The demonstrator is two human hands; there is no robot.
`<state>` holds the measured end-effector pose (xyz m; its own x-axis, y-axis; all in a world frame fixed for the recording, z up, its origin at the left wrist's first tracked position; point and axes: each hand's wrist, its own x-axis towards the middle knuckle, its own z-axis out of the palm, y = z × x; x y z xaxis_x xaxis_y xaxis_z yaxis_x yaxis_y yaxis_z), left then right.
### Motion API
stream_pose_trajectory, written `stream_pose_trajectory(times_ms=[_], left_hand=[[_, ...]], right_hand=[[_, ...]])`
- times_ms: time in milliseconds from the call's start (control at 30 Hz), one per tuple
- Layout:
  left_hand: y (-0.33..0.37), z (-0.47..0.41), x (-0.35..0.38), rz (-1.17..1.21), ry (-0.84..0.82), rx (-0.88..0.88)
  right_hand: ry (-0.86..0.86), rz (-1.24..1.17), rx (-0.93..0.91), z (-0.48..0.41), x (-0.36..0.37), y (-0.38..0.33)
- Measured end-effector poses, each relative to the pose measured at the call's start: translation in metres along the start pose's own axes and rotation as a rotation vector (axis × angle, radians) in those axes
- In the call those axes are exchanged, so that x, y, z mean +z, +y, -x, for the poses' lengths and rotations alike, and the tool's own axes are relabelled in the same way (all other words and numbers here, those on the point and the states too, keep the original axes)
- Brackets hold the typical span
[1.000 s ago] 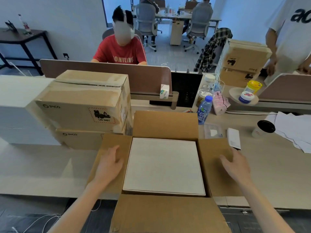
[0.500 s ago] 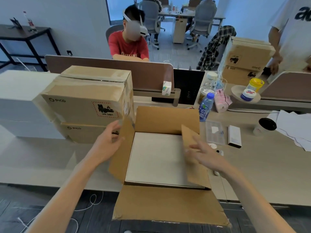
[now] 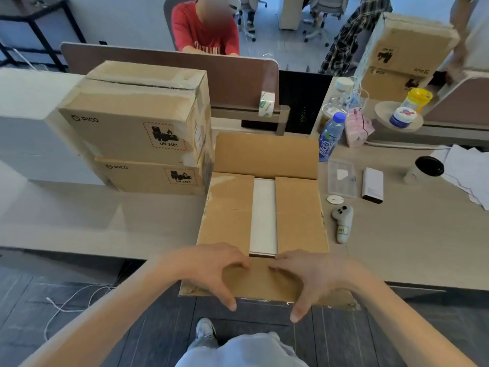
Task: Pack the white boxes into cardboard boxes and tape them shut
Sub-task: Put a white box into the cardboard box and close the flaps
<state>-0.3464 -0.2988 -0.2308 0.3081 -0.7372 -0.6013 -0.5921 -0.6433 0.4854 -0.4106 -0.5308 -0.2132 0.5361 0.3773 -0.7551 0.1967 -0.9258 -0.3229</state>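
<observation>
Nearest: left hand (image 3: pixel 211 268) and right hand (image 3: pixel 315 274) gripping near flap (image 3: pixel 262 280), fingers over its hinge, thumbs under. Beyond, on desk (image 3: pixel 105 213): cardboard box (image 3: pixel 264 213), side flaps folded flat, white box (image 3: pixel 263 215) inside, visible strip running near-to-far. Far flap (image 3: pixel 267 154) upright. Untaped; tape roll (image 3: pixel 266 104) farther back.

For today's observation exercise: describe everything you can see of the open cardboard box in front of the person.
The open cardboard box is plain brown corrugated card, sitting at the desk's near edge beside two stacked sealed cartons. Its two side flaps are folded in flat, leaving a gap that shows the white box inside. The far flap stands upright. The left hand and right hand grip the near flap, which overhangs the desk.
</observation>
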Motion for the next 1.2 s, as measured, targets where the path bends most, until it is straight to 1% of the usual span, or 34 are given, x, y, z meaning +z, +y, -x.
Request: stream_pose_trajectory(times_ms=[100,200,267,333,433,500,533,600,633,667,700,767,800,867,933,967,1000,1100,1200], left_hand=[[-0.002,0.003,-0.011,0.072,0.072,0.042],[-0.003,0.004,-0.032,0.133,0.173,0.049],[-0.004,0.002,-0.046,0.120,0.257,0.018],[-0.008,-0.005,-0.058,0.056,0.367,-0.001],[-0.023,-0.024,-0.064,0.004,0.489,-0.036],[-0.042,-0.042,-0.063,-0.039,0.542,-0.074],[-0.054,-0.052,-0.060,-0.090,0.543,-0.102],[-0.078,-0.071,-0.054,-0.198,0.456,-0.224],[-0.087,-0.078,-0.051,-0.166,0.407,-0.300],[-0.093,-0.084,-0.052,-0.081,0.386,-0.357],[-0.097,-0.089,-0.054,0.033,0.401,-0.397],[-0.099,-0.096,-0.064,0.267,0.497,-0.408],[-0.100,-0.099,-0.070,0.400,0.550,-0.383],[-0.101,-0.100,-0.081,0.683,0.659,-0.323],[-0.101,-0.099,-0.089,0.927,0.815,-0.318],[-0.102,-0.099,-0.090,1.008,0.879,-0.310],[-0.101,-0.099,-0.091,1.053,0.904,-0.298],[-0.104,-0.098,-0.087,1.074,0.889,-0.268],[-0.111,-0.094,-0.081,1.133,0.969,-0.226]], right_hand=[[0.137,-0.083,0.005,0.009,-0.007,0.002],[0.287,-0.097,0.011,0.018,-0.022,0.006],[0.398,-0.119,0.016,0.020,-0.035,0.009],[0.503,-0.147,0.043,0.017,-0.044,0.016],[0.650,-0.202,0.072,-0.004,-0.051,0.035],[0.696,-0.204,0.159,-0.029,-0.050,0.058],[0.688,-0.199,0.241,-0.042,-0.047,0.071],[0.667,-0.230,0.397,-0.066,-0.037,0.093],[0.686,-0.283,0.448,-0.077,-0.032,0.102],[0.725,-0.365,0.493,-0.086,-0.027,0.109],[0.782,-0.477,0.518,-0.093,-0.024,0.118],[0.901,-0.749,0.514,-0.097,-0.026,0.122],[0.952,-0.874,0.497,-0.097,-0.030,0.122],[1.008,-1.114,0.416,-0.095,-0.043,0.118],[1.062,-1.319,0.340,-0.094,-0.056,0.120],[1.087,-1.384,0.330,-0.093,-0.062,0.120],[1.103,-1.439,0.319,-0.092,-0.066,0.123],[1.130,-1.532,0.255,-0.085,-0.068,0.126],[1.167,-1.470,0.212,-0.083,-0.057,0.135]])
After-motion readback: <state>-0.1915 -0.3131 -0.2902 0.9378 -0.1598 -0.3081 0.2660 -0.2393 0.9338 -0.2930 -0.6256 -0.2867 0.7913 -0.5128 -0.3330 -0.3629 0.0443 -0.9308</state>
